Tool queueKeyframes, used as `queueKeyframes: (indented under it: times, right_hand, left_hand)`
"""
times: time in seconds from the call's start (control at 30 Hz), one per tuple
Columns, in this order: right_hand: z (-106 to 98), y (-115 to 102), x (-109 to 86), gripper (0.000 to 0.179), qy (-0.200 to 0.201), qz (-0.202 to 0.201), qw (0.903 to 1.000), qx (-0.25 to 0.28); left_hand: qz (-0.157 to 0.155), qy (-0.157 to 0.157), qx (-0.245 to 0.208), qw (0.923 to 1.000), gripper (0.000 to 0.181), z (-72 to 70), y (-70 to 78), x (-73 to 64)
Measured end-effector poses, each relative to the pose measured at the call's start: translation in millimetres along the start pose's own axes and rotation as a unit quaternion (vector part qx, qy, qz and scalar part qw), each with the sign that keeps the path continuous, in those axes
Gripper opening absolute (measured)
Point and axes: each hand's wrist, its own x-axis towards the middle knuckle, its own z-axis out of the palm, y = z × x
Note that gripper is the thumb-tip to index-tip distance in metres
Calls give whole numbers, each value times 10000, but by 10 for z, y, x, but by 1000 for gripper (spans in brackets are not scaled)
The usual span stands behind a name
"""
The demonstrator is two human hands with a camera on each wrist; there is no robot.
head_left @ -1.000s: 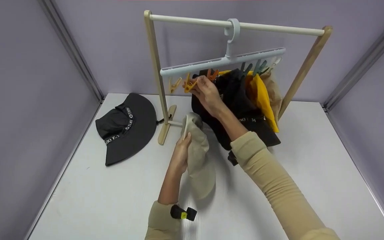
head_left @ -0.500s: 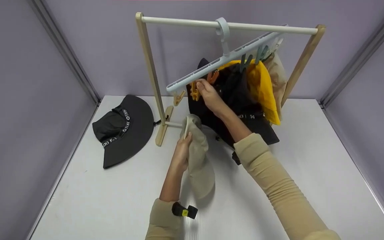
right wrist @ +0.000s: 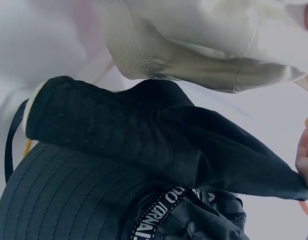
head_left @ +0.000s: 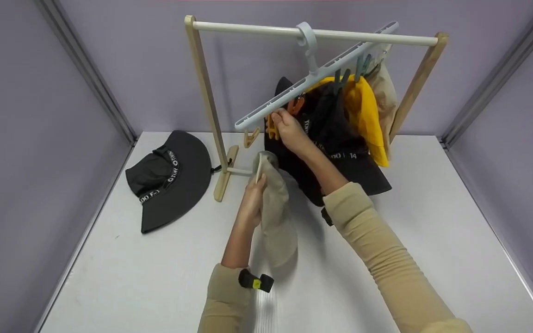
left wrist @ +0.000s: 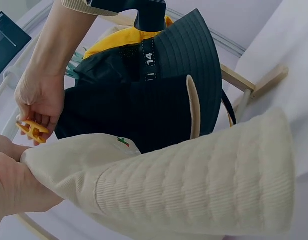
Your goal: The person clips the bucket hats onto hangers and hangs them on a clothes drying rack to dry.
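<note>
My left hand grips a folded beige hat by its crown end. Its stitched brim points away from that hand in the left wrist view. Up at the hanger, my right hand pinches a yellow-orange clothespin under the low left end. The pale blue hanger hooks over the rack's white bar and slants up to the right. Left of the right hand hangs a tan clothespin with nothing in it. An orange clothespin sits just right of the hand.
Black hats, a yellow hat and a beige hat hang close together on the hanger's right part. A black wide-brimmed hat lies on the white table, left of the rack's wooden foot.
The hanger's left end has swung down and its right end up, past the bar. My right hand has stayed at the yellow-orange clothespin. The left hand has risen slightly with the beige hat.
</note>
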Motion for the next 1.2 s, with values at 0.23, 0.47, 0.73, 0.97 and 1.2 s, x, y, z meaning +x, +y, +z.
queueKeyframes:
  times: [0.23,0.47,0.73,0.97,1.2]
  right_hand:
    - [-28,-25,-29,27,-152,183,9997,92]
    - [-21,-33,-45,25,-93,211,9991,351]
    - [-29,-47,-48,31,-141,241,9991,317]
    - [-30,-52,-60,32,-169,314,9992,201]
    - [-24,-43,-55,29,-247,257,9975,612]
  left_hand:
    - [78,45,225,9997,54,49,110,61]
    - [-28,143,436,9989,51,92,176,105]
    - [-81,70,912,9958,48,196,323,186]
    - [-57,-72,1345,9909,39,212,402,216]
    - [49,196,1555,9876,27,232,437,238]
